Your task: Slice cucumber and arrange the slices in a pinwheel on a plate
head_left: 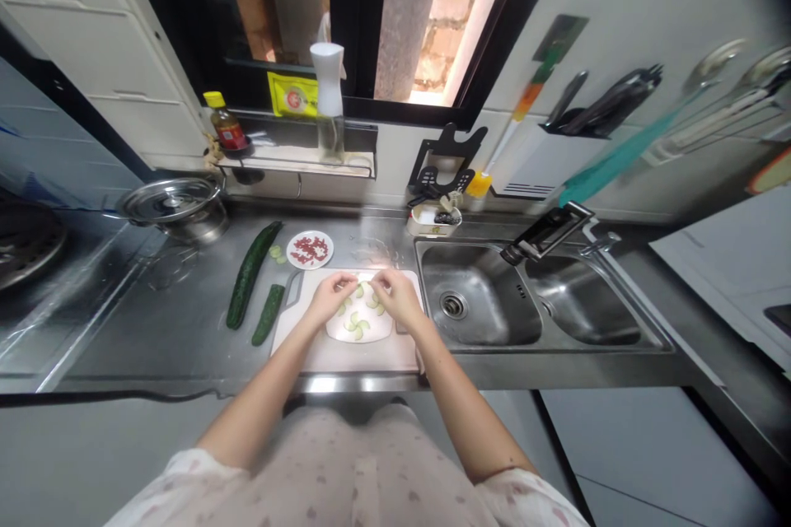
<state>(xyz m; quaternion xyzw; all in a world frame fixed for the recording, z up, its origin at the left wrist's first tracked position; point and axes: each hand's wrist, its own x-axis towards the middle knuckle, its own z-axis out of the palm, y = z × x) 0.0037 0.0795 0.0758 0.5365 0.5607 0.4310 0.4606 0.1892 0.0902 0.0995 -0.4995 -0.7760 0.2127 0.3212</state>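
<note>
A white plate [380, 333] rests on a pale cutting board [302, 358] in front of me. Thin, curved cucumber slices [357, 326] lie on it in pinwheel clusters. Over the plate's far left part is my left hand [332, 298], its fingertips pinched together. My right hand [399, 296] is over the far right part, also with thumb and fingers closed. Anything between the fingertips is too small to make out. Left of the board lie a cut piece of cucumber [269, 314] and a long cucumber [252, 276]. Several loose slices [278, 254] are beside them.
Behind the board stands a small white dish [311, 250] of chopped red pieces. A double steel sink [482, 296] adjoins on the right, with a black faucet [547, 235]. A lidded pot [179, 210] stands back left. Above, a wall shelf [284, 160] holds bottles.
</note>
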